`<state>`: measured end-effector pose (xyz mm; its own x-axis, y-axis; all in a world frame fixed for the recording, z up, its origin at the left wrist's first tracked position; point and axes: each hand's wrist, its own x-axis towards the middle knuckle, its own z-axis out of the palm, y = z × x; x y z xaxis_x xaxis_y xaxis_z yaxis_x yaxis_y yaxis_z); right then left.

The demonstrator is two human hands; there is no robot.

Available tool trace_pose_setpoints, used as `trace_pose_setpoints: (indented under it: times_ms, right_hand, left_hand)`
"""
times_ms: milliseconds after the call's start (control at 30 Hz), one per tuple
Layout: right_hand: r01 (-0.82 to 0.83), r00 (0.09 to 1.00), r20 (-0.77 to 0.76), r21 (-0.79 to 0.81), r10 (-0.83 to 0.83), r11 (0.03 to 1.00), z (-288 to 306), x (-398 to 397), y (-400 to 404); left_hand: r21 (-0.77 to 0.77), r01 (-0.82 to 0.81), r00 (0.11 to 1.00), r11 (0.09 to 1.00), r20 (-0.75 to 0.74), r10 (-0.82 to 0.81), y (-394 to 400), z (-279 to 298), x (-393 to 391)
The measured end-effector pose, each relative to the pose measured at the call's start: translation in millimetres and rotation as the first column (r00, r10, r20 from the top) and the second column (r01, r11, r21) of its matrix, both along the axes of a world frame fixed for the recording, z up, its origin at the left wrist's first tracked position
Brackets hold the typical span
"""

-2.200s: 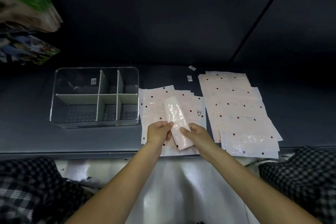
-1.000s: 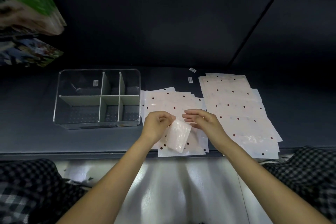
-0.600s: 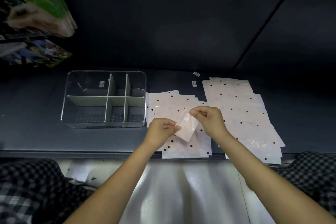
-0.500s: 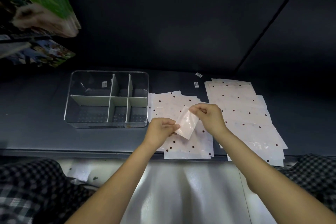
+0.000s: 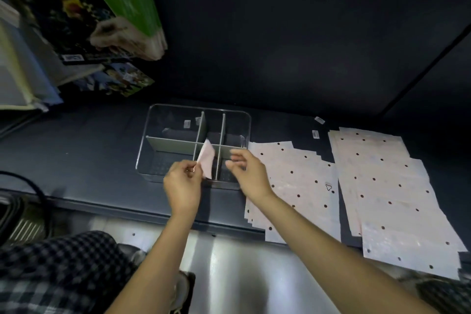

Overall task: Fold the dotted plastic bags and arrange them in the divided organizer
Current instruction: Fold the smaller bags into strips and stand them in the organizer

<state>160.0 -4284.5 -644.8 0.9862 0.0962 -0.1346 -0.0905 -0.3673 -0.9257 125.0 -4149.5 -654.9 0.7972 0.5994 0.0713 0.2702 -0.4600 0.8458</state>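
over organizer [image 5: 153, 160] | left hand [image 5: 182, 186] pinches folded bag [image 5: 207, 160] | right hand [image 5: 248, 176] loose, empty

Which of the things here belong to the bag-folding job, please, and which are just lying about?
Job: folded bag pinched in left hand; divided organizer; flat dotted bags; right hand.
Lying about: magazines; small labels; black cable.

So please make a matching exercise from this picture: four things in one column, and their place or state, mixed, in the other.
1. folded bag
2. right hand
3. organizer
4. flat dotted bags

A. spread on the shelf, right side
B. pinched by the left hand
C. holding nothing
D. clear, with grey dividers

Pairs: 1-B, 2-C, 3-D, 4-A
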Motion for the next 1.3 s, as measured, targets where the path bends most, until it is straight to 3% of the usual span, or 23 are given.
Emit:
trace_pose_setpoints:
  times_ms: [100,233,300,400,567,733,800,867,967,1033,1133,1233,1300]
  right_hand:
    - [-0.062,0.998,-0.009,-0.032,0.062,0.998,-10.1,-9.2,15.2]
    - [-0.113,0.992,0.022,-0.252,0.123,0.961,-22.2,-15.6,12.7]
    - [-0.179,0.969,0.082,-0.410,0.232,0.894,-24.7,-14.5,14.0]
    - [-0.249,0.910,0.125,-0.596,0.394,0.764,-23.6,-8.1,24.3]
    - [-0.353,0.882,-0.040,-0.715,0.469,0.603,-26.1,8.0,39.7]
    - [-0.542,0.781,-0.196,-0.685,0.593,0.487,-33.6,15.1,35.0]
    - [-0.573,0.764,-0.201,-0.648,0.613,0.502,-33.1,13.4,29.4]
    - [-0.528,0.801,-0.097,-0.578,0.590,0.622,-30.2,7.7,16.5]
    - [-0.313,0.887,0.168,-0.467,0.431,0.827,-26.7,-12.4,-29.4]
    - [-0.198,0.918,0.237,-0.418,0.317,0.886,-30.3,-30.8,-69.1]
    - [-0.167,0.956,0.111,-0.553,0.270,0.816,-43.3,-59.6,-141.3]
    - [-0.276,0.945,-0.072,-0.695,0.318,0.664,-51.8,-81.5,-197.6]
    - [-0.333,0.920,-0.115,-0.733,0.375,0.593,-55.3,-89.6,-216.9]
  left_hand:
    - [0.107,-0.011,1.000,0.994,-0.021,0.014,7.7,-6.4,2.9]
    - [0.190,0.071,0.993,0.979,-0.106,-0.052,5.0,-17.5,1.8]
    - [0.265,0.093,0.984,0.960,-0.174,-0.048,6.2,-20.2,1.8]
    - [0.310,0.101,0.985,0.945,-0.163,-0.052,12.2,-24.1,2.6]
    - [0.231,0.073,0.991,0.970,-0.124,-0.045,17.1,-29.9,2.8]
    - [0.225,0.058,0.984,0.973,-0.176,-0.018,21.7,-37.2,7.3]
    - [0.238,0.052,0.985,0.970,-0.171,-0.011,20.7,-37.2,8.2]
    - [0.244,0.050,0.983,0.969,-0.186,-0.004,18.6,-35.5,9.5]
    - [0.244,0.072,0.964,0.967,-0.266,-0.004,17.1,-33.0,16.8]
    - [0.263,0.082,0.937,0.961,-0.348,0.015,22.7,-30.3,22.3]
    - [0.263,0.107,0.912,0.959,-0.410,0.011,23.0,-27.9,25.6]
    - [0.232,0.117,0.904,0.966,-0.427,-0.007,20.0,-25.0,25.2]
    - [0.213,0.124,0.903,0.969,-0.430,-0.021,19.7,-23.5,25.1]
